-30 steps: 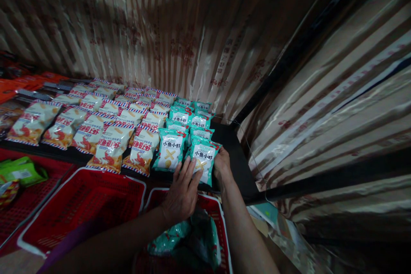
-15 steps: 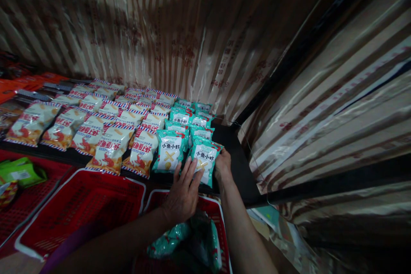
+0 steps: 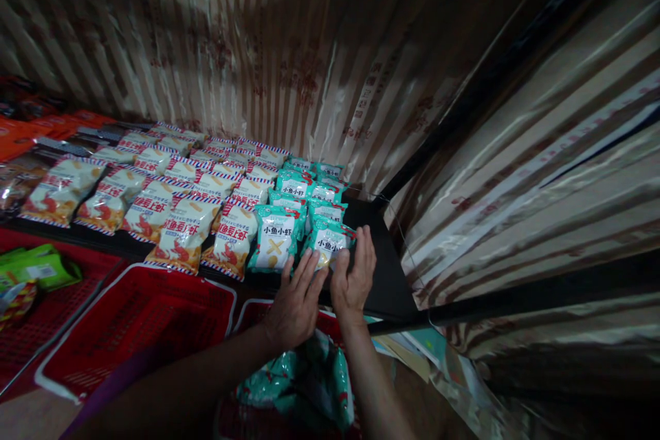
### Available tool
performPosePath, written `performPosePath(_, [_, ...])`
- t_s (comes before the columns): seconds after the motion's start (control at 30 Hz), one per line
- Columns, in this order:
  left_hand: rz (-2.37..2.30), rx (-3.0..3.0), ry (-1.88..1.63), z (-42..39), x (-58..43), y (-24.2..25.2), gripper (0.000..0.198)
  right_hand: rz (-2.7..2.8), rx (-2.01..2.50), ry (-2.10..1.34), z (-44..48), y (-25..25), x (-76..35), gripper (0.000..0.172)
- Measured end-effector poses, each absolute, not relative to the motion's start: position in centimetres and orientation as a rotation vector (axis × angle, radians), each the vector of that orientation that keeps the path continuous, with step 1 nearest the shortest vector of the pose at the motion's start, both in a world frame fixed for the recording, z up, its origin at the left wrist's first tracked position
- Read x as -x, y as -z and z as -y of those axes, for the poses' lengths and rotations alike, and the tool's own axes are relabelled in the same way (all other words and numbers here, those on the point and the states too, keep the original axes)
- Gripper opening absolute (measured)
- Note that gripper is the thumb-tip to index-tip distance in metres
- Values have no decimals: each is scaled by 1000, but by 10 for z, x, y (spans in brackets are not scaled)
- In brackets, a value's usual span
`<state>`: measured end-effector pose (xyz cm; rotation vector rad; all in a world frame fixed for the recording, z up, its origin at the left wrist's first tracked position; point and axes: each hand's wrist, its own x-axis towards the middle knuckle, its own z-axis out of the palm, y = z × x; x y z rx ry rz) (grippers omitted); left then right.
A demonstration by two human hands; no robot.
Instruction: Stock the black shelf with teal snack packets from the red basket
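Observation:
Both my hands are at the front teal snack bag (image 3: 330, 242) on the right end of the shelf (image 3: 392, 254). My left hand (image 3: 293, 306) lies with its fingers spread against the bag's lower front. My right hand (image 3: 355, 275) is open too, its palm and fingers flat along the bag's right side and lower corner. Left of this bag stands another teal snack bag (image 3: 275, 237), and more teal bags sit in two columns behind. Under my hands, a red basket (image 3: 252, 309) holds several teal bags (image 3: 304, 378).
White shrimp snack bags (image 3: 180, 230) fill the shelf's middle in rows, with orange packs (image 3: 31, 134) farther left. A second red basket (image 3: 144, 330) and one with green packs (image 3: 44, 268) stand below. Striped sheeting hangs behind, beside a dark post (image 3: 427, 144).
My right hand has gone from gripping the bag's right edge to lying flat across its lower right front. My left hand stays against the bag. The view has shifted slightly.

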<state>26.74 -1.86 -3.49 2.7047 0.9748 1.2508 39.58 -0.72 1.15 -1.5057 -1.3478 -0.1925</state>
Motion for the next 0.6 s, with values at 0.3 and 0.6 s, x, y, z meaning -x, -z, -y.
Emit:
performPosePath(0.3, [-999,-2731,-1363,17,-255,32,55,1548,1590,455,7,4,-381,42])
performPosePath(0.6, [-1476,-2546,-1493,2,-220,19,51,1609,1692,730,15,9,-377,72])
